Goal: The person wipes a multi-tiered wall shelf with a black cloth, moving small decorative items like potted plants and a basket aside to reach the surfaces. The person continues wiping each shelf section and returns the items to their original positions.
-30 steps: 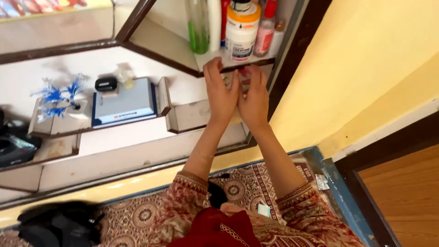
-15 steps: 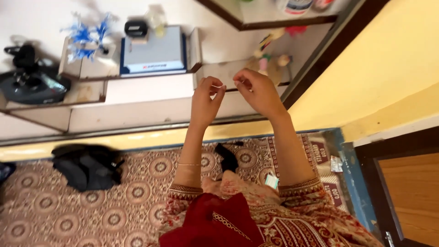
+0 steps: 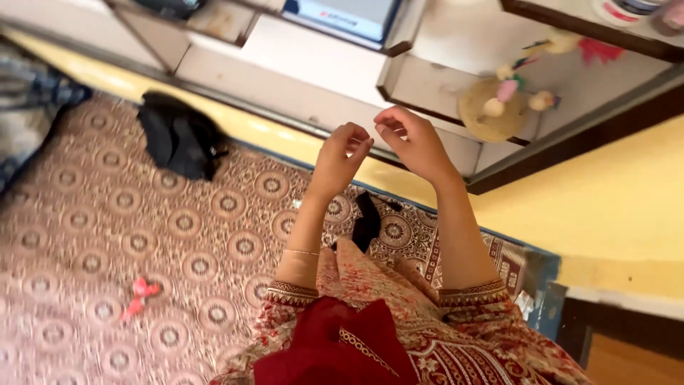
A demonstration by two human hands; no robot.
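Patterned carpet (image 3: 107, 235) in maroon and cream medallions fills the floor below us, and nearest of all we see our own red and printed sleeves at the bottom edge. From there our forearms rise toward the wall.

Our left hand (image 3: 340, 158) is raised with its fingers curled inward and the thumb and forefinger tips pinched close together; our right hand (image 3: 415, 142) sits just beside it, fingers likewise bent and drawn in toward the thumb. Whether anything small is held between either pair of fingertips we cannot tell (nothing shows clearly there). The two hands are near each other but not touching.

On the carpet between our arms lies a black cloth piece (image 3: 367, 222). Off to the left, a small pink scrap (image 3: 140, 294) rests on the floor, and farther away a black bag (image 3: 179, 139) lies against the yellow skirting of the wall.

Beyond the hands stands a white shelf unit (image 3: 313, 85) with dark trim. A round woven ornament (image 3: 495, 110) with little pale and pink figures sits in the compartment right of the hands, and a white box with a blue edge (image 3: 349, 14) lies on a higher shelf.
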